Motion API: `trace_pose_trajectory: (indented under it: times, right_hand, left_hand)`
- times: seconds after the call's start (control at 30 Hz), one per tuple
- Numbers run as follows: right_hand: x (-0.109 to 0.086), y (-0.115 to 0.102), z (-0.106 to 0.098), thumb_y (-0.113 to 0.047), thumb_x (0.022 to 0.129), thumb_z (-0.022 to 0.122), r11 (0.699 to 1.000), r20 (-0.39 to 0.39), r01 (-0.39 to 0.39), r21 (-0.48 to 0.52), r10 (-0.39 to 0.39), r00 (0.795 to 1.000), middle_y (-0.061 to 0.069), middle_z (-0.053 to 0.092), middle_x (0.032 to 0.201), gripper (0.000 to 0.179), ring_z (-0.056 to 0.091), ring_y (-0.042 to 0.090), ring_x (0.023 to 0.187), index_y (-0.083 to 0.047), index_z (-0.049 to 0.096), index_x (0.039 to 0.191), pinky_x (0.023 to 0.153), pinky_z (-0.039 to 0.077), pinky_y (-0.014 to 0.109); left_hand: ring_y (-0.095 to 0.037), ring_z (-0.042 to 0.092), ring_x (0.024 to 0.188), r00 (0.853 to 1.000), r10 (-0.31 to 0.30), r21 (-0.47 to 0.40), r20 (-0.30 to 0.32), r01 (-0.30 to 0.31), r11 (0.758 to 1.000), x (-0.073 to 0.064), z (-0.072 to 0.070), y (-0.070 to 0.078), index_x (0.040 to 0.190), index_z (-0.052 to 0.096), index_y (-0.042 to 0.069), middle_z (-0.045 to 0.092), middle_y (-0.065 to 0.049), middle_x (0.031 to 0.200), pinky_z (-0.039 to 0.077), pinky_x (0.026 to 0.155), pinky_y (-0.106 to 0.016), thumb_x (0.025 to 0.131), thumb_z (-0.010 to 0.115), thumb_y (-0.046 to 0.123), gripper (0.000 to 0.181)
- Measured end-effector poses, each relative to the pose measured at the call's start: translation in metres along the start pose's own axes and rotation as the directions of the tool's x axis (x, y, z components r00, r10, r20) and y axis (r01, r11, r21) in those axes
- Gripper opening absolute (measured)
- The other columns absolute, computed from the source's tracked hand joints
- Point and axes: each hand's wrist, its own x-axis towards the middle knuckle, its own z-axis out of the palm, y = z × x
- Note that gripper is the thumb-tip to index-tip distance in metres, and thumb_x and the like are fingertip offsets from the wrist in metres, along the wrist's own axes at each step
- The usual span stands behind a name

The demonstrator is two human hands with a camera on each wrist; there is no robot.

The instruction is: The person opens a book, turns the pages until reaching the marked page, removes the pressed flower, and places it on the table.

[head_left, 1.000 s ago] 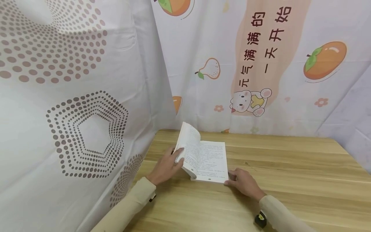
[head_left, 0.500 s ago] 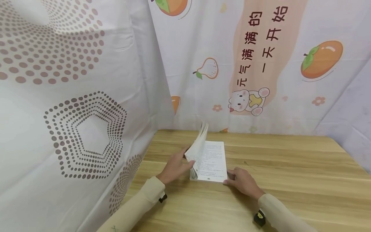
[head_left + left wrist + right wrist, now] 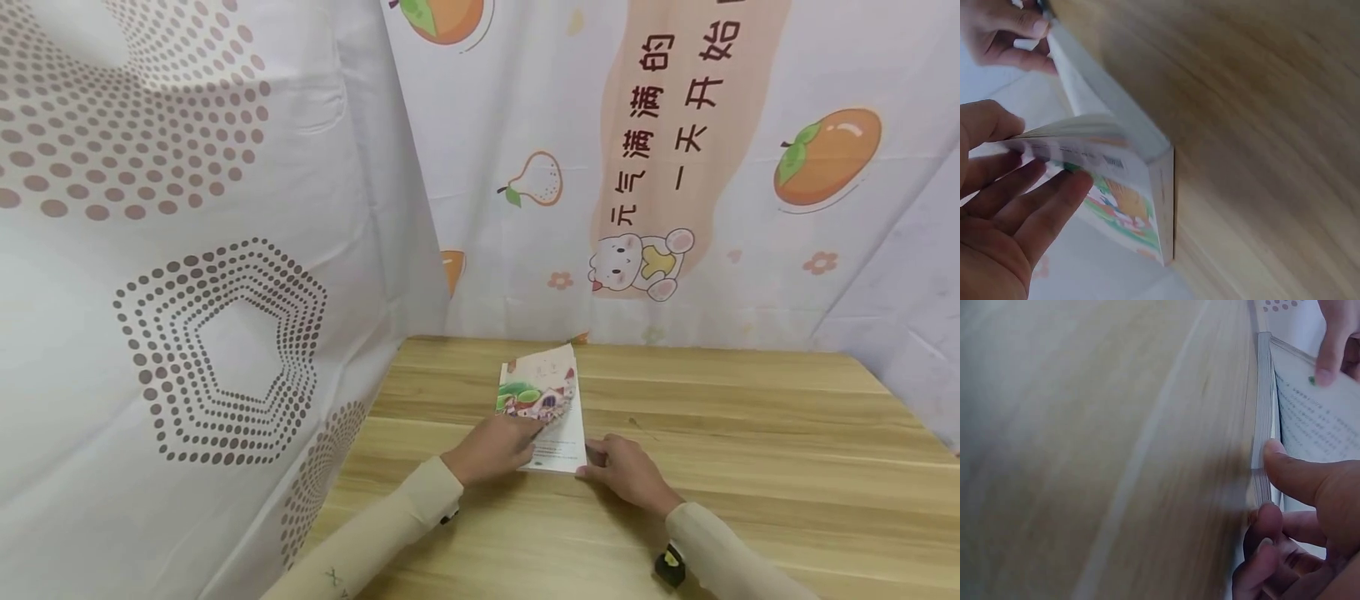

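A paperback book [image 3: 567, 437] lies on the wooden table, its illustrated cover [image 3: 528, 392] and some pages half folded over from the left. My left hand [image 3: 491, 450] grips this lifted part near its lower edge. In the left wrist view, its thumb is on the page side and its fingers [image 3: 1054, 212] spread behind the colourful cover. At the lower right corner, my right hand [image 3: 628, 473] pinches the book's page block. The right wrist view shows the thumb [image 3: 1297, 475] against the page edges, with the other fingers curled below. Printed text shows on the raised page [image 3: 1322, 419].
The wood-grain table [image 3: 735, 433] extends to the right of the book. A white curtain with dotted patterns [image 3: 240, 350] hangs along the left side. Behind the table hangs a cloth printed with fruit [image 3: 828, 158] and writing.
The left hand has swung the raised pages and cover rightward, from standing open at the left to leaning over the right-hand page. The right hand has stayed at the book's corner.
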Motion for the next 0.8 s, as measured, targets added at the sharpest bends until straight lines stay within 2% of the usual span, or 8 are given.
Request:
trace_pose_trajectory:
  times: [0.13,0.33,0.5,0.63,0.8]
  right_hand:
    - [0.001,0.001,0.002,-0.029,0.083,0.086,1.000,0.004,0.005,-0.010,-0.005,1.000,-0.002,0.048,0.073,0.051,0.042,0.013,0.066,-0.008,0.073,0.128,0.057,0.034,0.028]
    - [0.000,-0.001,0.001,-0.029,0.084,0.085,1.000,0.007,0.010,-0.011,-0.010,1.000,-0.003,0.048,0.073,0.043,0.042,0.013,0.066,-0.009,0.076,0.122,0.057,0.033,0.027]
    - [-0.002,0.000,-0.001,-0.025,0.087,0.083,0.999,0.027,0.007,0.049,-0.008,1.000,-0.003,0.050,0.073,0.041,0.045,0.011,0.064,-0.010,0.075,0.123,0.055,0.037,0.025]
    - [-0.002,0.003,-0.002,-0.021,0.086,0.084,0.994,0.049,0.001,0.112,-0.007,0.999,0.000,0.052,0.076,0.053,0.050,0.011,0.058,0.001,0.068,0.132,0.050,0.041,0.024]
    - [-0.001,0.007,-0.006,-0.022,0.084,0.085,0.989,0.089,0.018,0.149,-0.032,0.995,0.001,0.054,0.079,0.063,0.051,0.011,0.058,0.009,0.062,0.134,0.051,0.043,0.025]
  left_hand:
    - [0.001,0.054,0.069,0.997,0.050,0.069,0.055,-0.054,0.996,0.001,0.008,0.002,0.130,0.072,0.012,0.075,0.002,0.115,0.047,0.064,-0.014,0.097,0.067,0.018,0.033]
    - [0.003,0.048,0.063,0.992,0.108,0.164,0.065,-0.118,0.979,0.001,0.017,0.006,0.125,0.075,0.023,0.076,0.010,0.105,0.045,0.057,-0.017,0.098,0.070,0.024,0.028]
    - [0.001,0.059,0.068,0.988,0.122,0.215,0.095,-0.140,0.966,0.004,0.020,0.011,0.119,0.078,0.028,0.074,0.010,0.096,0.046,0.058,-0.018,0.096,0.074,0.031,0.023]
    - [-0.004,0.066,0.077,0.987,0.121,0.274,0.103,-0.146,0.951,0.006,0.023,0.014,0.117,0.079,0.029,0.074,0.007,0.099,0.051,0.062,-0.021,0.096,0.074,0.032,0.021]
    - [-0.011,0.065,0.080,0.984,0.127,0.345,0.125,-0.163,0.924,0.009,0.023,0.017,0.115,0.080,0.027,0.072,0.002,0.102,0.052,0.063,-0.024,0.099,0.069,0.032,0.020]
